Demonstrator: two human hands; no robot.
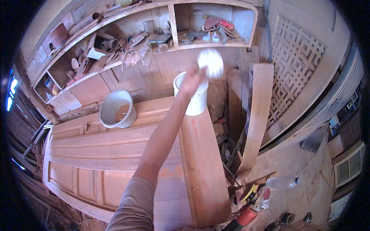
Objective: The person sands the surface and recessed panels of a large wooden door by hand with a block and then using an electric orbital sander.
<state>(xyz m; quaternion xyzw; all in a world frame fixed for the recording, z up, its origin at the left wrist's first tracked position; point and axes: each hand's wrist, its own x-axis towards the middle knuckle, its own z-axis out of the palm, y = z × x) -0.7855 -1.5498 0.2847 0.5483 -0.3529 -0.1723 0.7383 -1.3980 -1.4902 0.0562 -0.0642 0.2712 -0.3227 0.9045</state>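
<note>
My left hand reaches forward over the wooden door and is closed on a round white disc-like thing, smeared by motion. It is held above the rim of a white plastic bucket, which stands at the far end of the door panel. Low in the view, on the right, is a red power sander with a yellow round pad, tilted upward. Part of my right hand shows beside its body, closed around it; most of that hand is cut off by the lower edge.
A grey bucket with brown residue stands on the panelled door. Cluttered shelves line the back wall. A tall plank leans at the right near a carved lattice panel. A clear plastic bottle lies on the floor.
</note>
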